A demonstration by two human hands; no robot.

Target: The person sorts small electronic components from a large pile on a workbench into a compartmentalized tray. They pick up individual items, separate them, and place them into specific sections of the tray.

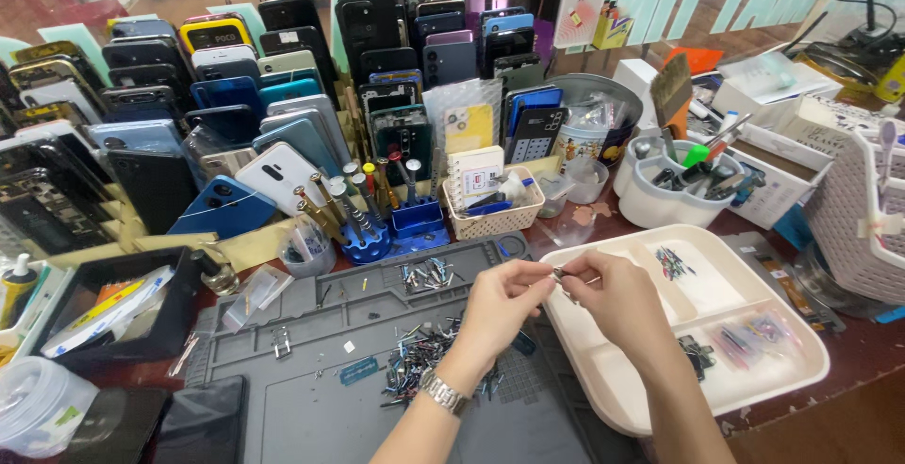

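Pinching a tiny metal part [558, 273] between fingertips of both hands, right over the near-left corner of the white divided tray [754, 390]. Left hand [500, 302] up from the grey work mat [311, 398], thumb and forefinger pressed together on the part's left end; silver wristwatch [443, 391] on that wrist. Right hand [617, 299] closing in from the other side, fingertips nipped on the same part, so one small piece shared by two grips, held just above the tray rim and clear of the mat. Too small to tell its exact kind.

Counting now: two hands, one part between them, one tray with three compartments in view, little clusters of small pieces lying in each. One loose heap of small metal bits [419, 370] on the mat, just below the left wrist, and a second, smaller scatter [426, 275] further up the mat. One blue stand of screwdrivers [363, 228] behind the mat, one woven basket [495, 214] beside it, one white tool caddy [674, 195] beyond the tray. Rows of phone back covers [236, 96] stacked upright across the back, too many to count exactly.
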